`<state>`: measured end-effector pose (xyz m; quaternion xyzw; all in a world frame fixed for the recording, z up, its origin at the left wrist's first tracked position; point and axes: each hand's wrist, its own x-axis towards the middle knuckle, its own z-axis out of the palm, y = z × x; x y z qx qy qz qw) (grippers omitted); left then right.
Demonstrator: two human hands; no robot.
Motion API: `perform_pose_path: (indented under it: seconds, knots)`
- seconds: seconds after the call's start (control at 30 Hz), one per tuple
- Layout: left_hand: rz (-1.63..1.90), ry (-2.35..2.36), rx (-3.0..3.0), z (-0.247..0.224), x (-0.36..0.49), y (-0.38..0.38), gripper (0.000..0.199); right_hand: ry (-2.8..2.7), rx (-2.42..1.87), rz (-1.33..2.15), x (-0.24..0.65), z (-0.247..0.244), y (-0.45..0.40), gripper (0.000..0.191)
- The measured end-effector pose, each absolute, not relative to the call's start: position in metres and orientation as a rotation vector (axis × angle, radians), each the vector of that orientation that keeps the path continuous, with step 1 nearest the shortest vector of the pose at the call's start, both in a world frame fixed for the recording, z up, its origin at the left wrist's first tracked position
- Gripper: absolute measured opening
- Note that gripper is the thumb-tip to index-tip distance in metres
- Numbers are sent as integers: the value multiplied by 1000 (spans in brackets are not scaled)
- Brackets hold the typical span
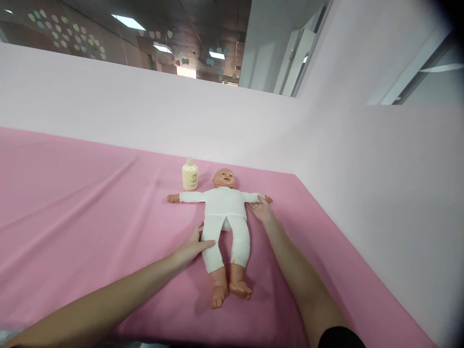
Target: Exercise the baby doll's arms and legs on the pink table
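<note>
The white-clad doll (225, 205) lies on its back on the bench (90, 208), toward the far R corner, head nr. the far edge, feet pointing at the near edge. Prob. laid this way b/c you can reach the whole body from your side, w/ both its arms stretched out from the trunk.

Your L hand (196, 243) is at the trouser leg (213, 257) on your L: thumb spread wide from the fingers and lying across the front, fingers at the outer side, partly hidden. Looks like a light steadying touch; can't tell if there's any squeeze.

Your R hand (261, 210) is at the sleeve (251, 196) on your R, thumb up by the cuff, fingers below the arm. Can't tell how tight, or if it's just resting; maybe it's there to support the arm.

The bottle (190, 177) stands upright nr. the far edge, L of the doll's head, apart from it, prob. put there to be reachable but out of your arms' way. Beyond that edge: the wall (253, 130).
</note>
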<state>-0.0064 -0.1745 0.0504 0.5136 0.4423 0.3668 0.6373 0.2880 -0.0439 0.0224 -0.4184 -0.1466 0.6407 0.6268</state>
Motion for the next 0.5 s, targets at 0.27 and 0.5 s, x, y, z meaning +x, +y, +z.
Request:
perform_pose_path:
  seconds: [0.27, 0.5]
  knots:
    - [599, 748, 644, 50, -17, -219, 41, -369, -869, 1347, 297, 16, -41, 17]
    - [419, 666, 574, 61, -21, -248, 40, -487, -838, 1217, 287, 10, -37, 23]
